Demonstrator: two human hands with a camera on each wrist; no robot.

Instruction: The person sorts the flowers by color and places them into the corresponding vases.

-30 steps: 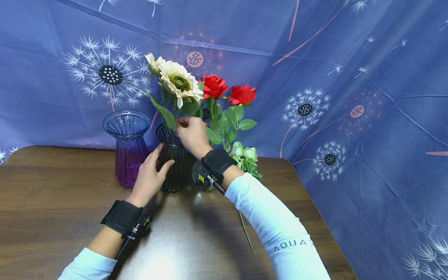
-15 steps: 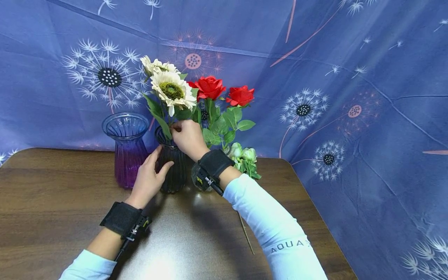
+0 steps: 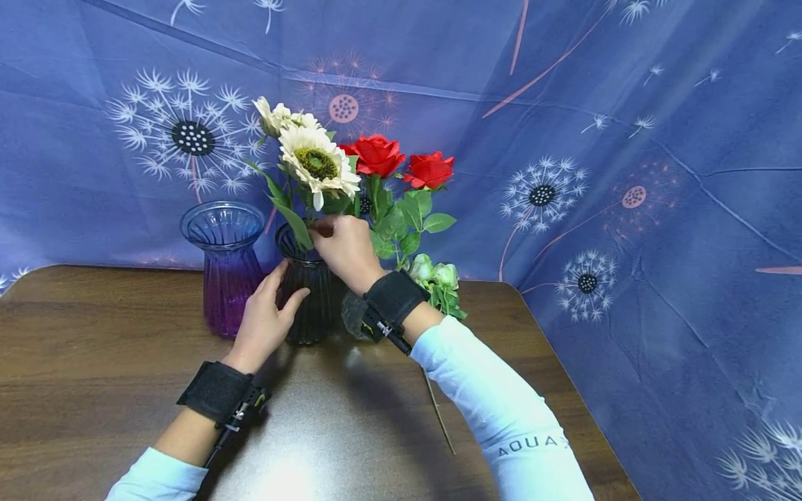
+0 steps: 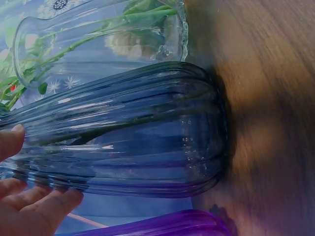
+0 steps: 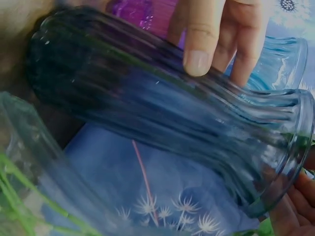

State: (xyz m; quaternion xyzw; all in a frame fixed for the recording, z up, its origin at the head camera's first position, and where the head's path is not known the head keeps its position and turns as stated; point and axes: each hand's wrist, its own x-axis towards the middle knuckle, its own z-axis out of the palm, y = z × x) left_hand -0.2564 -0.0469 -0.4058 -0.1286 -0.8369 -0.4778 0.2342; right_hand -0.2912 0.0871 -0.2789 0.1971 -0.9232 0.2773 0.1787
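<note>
A dark ribbed glass vase stands upright near the back of the table. My left hand steadies it from the left, the thumb and fingers on either side of its wall. At the rim, my right hand pinches the stem of a cream artificial sunflower. Through the glass, the left wrist view shows a green stem inside the vase. In the right wrist view my right fingers show just past the rim; the pinch itself is hidden there.
A blue-to-purple glass vase stands to the left. Behind my right wrist are red roses and a clear glass vase with stems inside. Pale green flowers sit to the right, and a thin stem extends across the table.
The sunflower heads lean left and then slightly back right. My right hand has lowered a little toward the rim, still pinching the stem. The left hand stays at the vase.
</note>
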